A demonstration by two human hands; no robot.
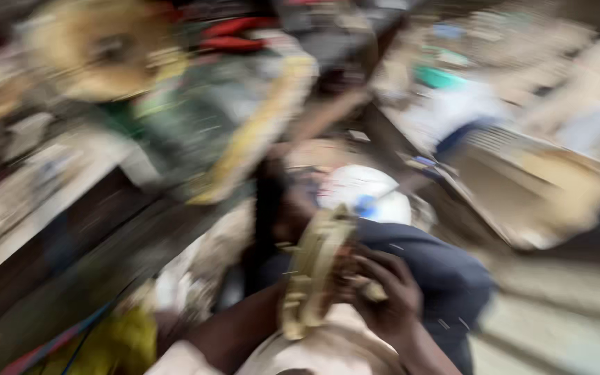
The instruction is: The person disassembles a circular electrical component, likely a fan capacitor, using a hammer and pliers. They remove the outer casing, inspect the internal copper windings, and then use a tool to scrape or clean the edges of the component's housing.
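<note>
The whole view is smeared by motion blur. My right hand (383, 295) is at the bottom centre, its fingers curled around the right side of a pale yellowish flat piece (310, 271) that is seen nearly edge-on. From the lower left, my left forearm reaches up to the same piece. My left hand is hidden behind it, so its grip cannot be made out. Just behind my right hand lies dark blue cloth (446, 274), and a pale cloth (335, 351) lies under the piece.
A white round thing (366, 191) with a blue spot lies beyond the hands. A green board (189, 118), a yellowish round object (98, 45) and red items (237, 35) crowd the upper left. A cream box (536, 187) sits at right and yellow cloth (126, 340) at bottom left.
</note>
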